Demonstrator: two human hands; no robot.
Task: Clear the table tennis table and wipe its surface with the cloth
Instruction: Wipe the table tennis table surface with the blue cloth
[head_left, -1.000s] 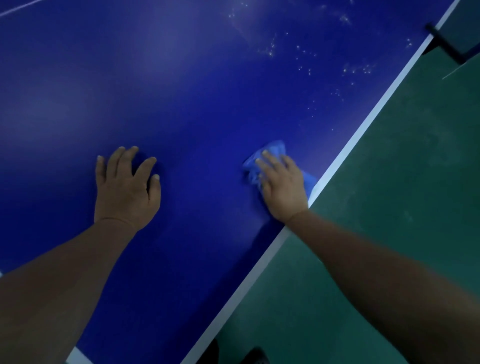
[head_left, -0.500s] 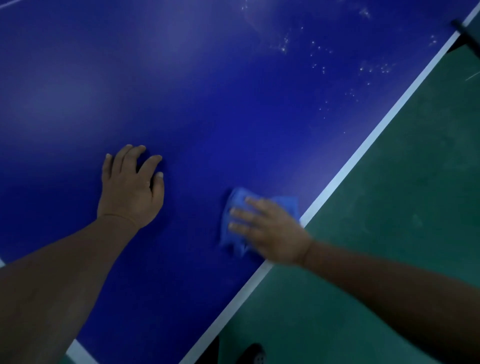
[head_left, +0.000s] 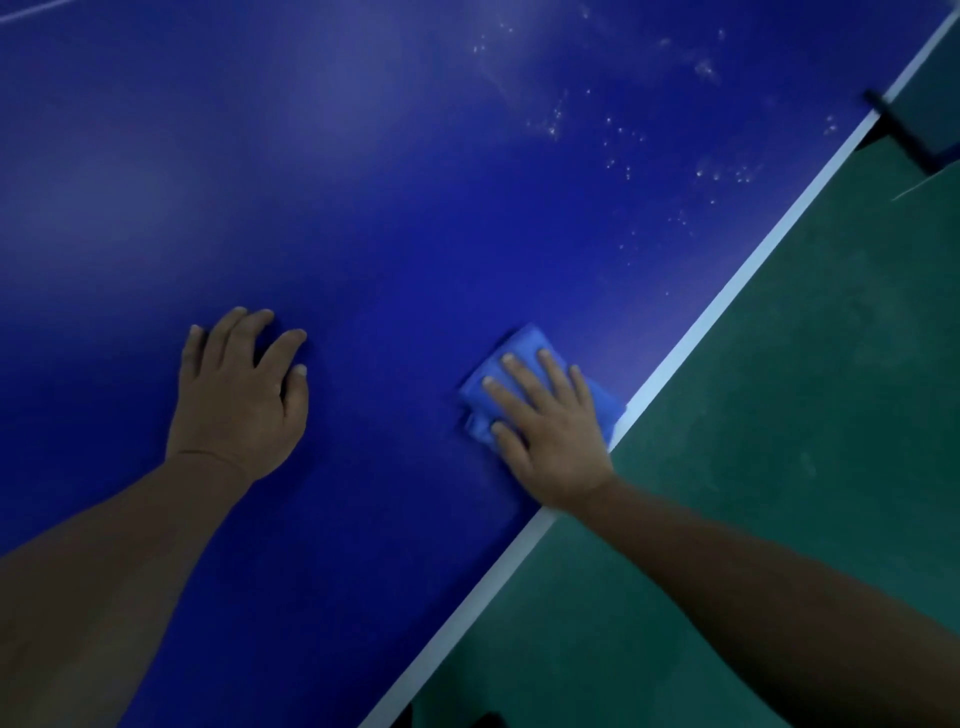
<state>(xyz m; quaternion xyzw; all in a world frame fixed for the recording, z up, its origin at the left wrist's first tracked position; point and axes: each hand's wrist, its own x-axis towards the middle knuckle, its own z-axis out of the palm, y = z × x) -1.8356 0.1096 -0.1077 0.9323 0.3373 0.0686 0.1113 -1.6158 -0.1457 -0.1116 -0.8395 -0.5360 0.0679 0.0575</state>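
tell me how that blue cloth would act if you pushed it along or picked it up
The cloth is probably soft and floppy: it lies bunched in folds under the right hand, so lifted it would likely droop. It looks light. Pushed under flat fingers it should slide easily on the smooth table, though a loose edge may drag or fold over.

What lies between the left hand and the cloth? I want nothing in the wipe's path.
Only bare blue tabletop separates the left hand from the cloth in the head view.
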